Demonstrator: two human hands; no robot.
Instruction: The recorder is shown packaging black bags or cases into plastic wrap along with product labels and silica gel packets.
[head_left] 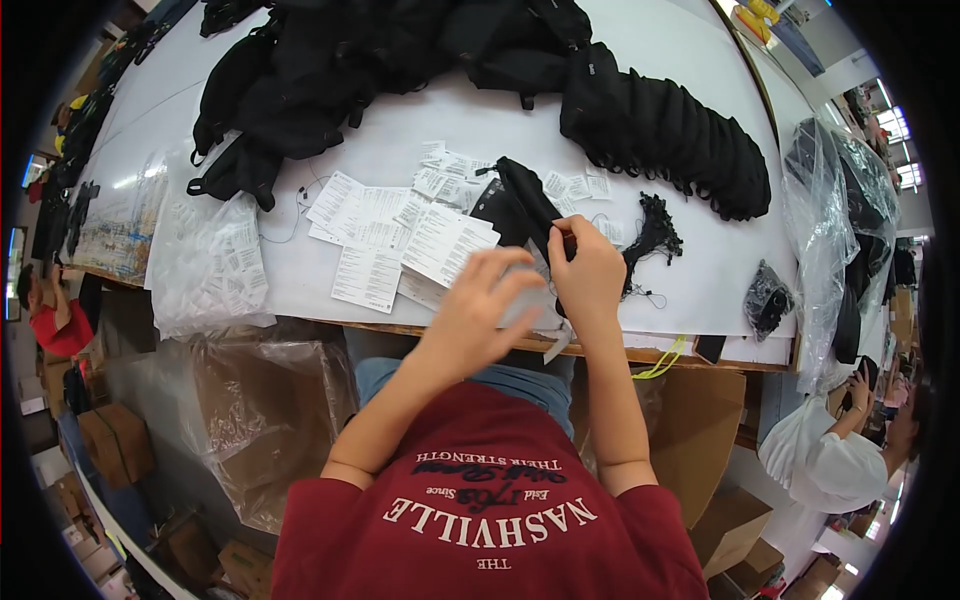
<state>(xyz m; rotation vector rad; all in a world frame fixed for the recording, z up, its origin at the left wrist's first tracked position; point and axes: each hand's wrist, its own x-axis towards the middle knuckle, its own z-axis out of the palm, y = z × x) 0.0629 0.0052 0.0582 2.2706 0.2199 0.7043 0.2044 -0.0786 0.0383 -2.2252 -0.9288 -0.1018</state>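
Note:
My right hand pinches the near end of a narrow, folded black fabric bag, which slants away across the white table. Slightly blurred, my left hand hovers left of it with its fingers apart and nothing in them. Beneath and beyond the left hand lie printed white paper sheets, overlapping in a loose stack. Small white label stickers are scattered behind them. To the right of my right hand sits a tangled bunch of black hang-tag strings.
Black bags stand in a packed row at the far right, and more form a heap at the far left. A clear plastic bag of labels hangs over the left edge. A phone lies at the front edge. A person in white is at right.

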